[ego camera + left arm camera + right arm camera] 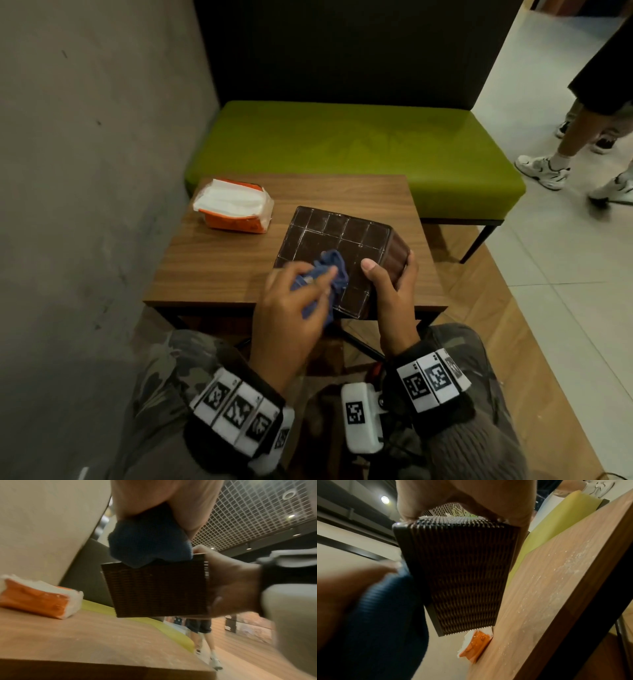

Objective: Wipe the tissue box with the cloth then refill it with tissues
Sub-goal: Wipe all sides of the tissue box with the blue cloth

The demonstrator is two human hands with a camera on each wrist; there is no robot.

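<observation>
Tissue box [337, 253], a dark brown woven-textured rectangular case, is tipped up with its gridded underside facing the person, lifted off the wooden table [219, 267] on the near side and clamped at its right end by the right hand [394, 291], thumb on the gridded face and fingers curled round the side. Just left of that thumb, the left hand [291, 318] bunches a dark blue cloth [325, 277] in curled fingers and presses it against the same face; the left wrist view shows the cloth [147, 545] sitting on the box's upper edge. Beyond the left hand, near the far left corner of the table, lies an orange plastic pack of white tissues [234, 205], its top open and apparently full. Pale dust marks show along the grid lines, so the wiping seems only partly done. By my reading, the remaining faces need wiping, and the whole refill step has not been started.
</observation>
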